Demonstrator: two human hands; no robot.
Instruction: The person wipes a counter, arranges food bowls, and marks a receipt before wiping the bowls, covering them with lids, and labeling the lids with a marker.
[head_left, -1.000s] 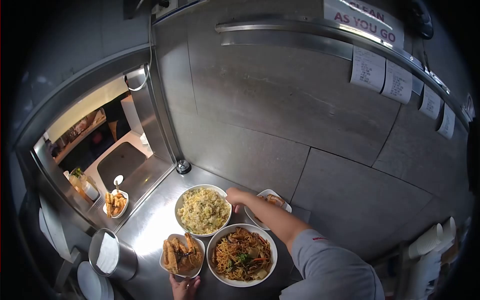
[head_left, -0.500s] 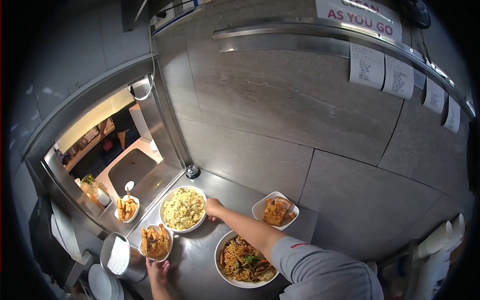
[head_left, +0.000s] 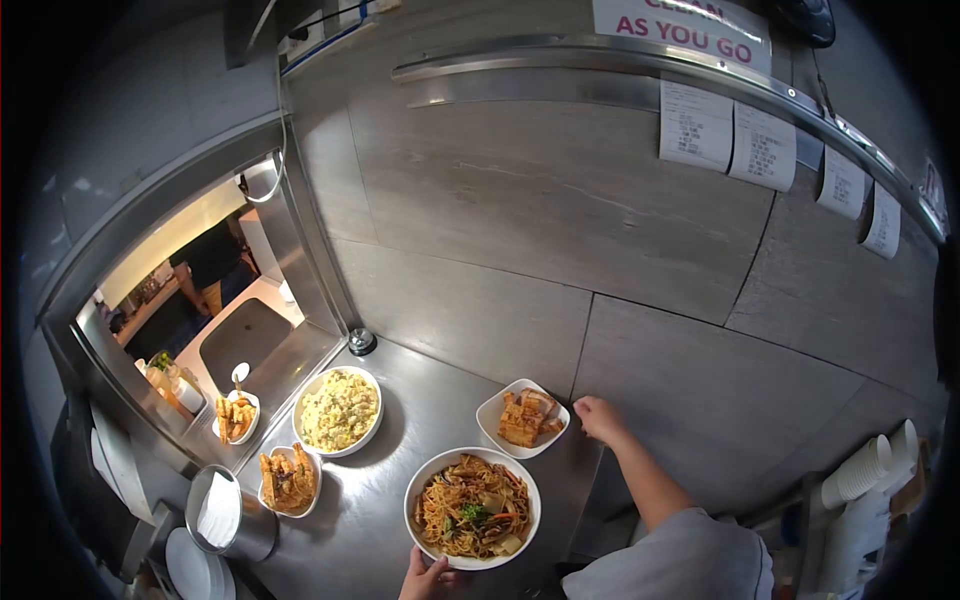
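Note:
My left hand is at the near left rim of a round white bowl of noodles, topped with green garnish, with its thumb and fingers against the edge. The fingers of my right hand are curled in, just right of a squarish white bowl of crispy golden-brown pieces; no object shows in them. A white bowl of yellow fried rice stands near the pass window. Closer to me is a small bowl of battered fried pieces.
Beyond the pass window ledge are another bowl of fried food, a sink and a person. A call bell sits in the counter corner. At left stands a metal canister; stacked cups are at right.
My right hand has left the fried rice bowl and moved right, beside the squarish bowl. My left hand has gone from the battered pieces' bowl to the noodle bowl. The view has shifted slightly.

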